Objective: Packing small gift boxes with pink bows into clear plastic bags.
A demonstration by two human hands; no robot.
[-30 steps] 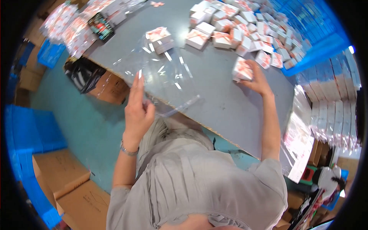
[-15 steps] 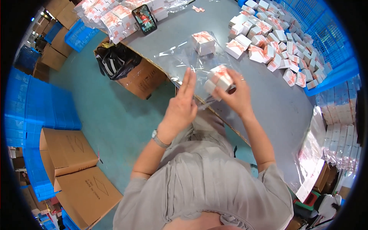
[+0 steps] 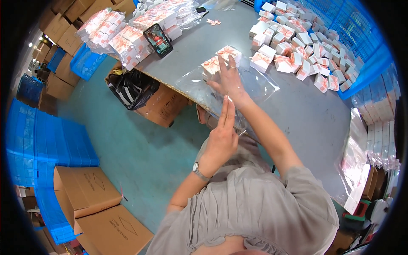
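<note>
Two small white gift boxes with pink ribbon bows, a left box (image 3: pixel 211 65) and a right box (image 3: pixel 232 51), sit side by side at the far end of a clear plastic bag (image 3: pixel 259 87) on the table. My right hand (image 3: pixel 230 78) reaches over the film, fingers apart and touching the near side of the boxes. Nearer to me, my left hand (image 3: pixel 223 138) is at the bag's near end. Its index and middle fingers point forward, while its other fingers curl against the film. The thumb's contact is partly hidden.
A large pile of bow-topped boxes (image 3: pixel 304 53) spills from a blue crate (image 3: pixel 340 25) on the right. Wrapped box stacks (image 3: pixel 127 42) and a propped phone (image 3: pixel 158 40) stand at the far left. Below the table edge is a carton (image 3: pixel 163 106) with a black bag.
My right hand has moved a box forward beside the other and now spreads its fingers against them. My left hand has shifted right and nearer to me. The whole view has turned slightly.
</note>
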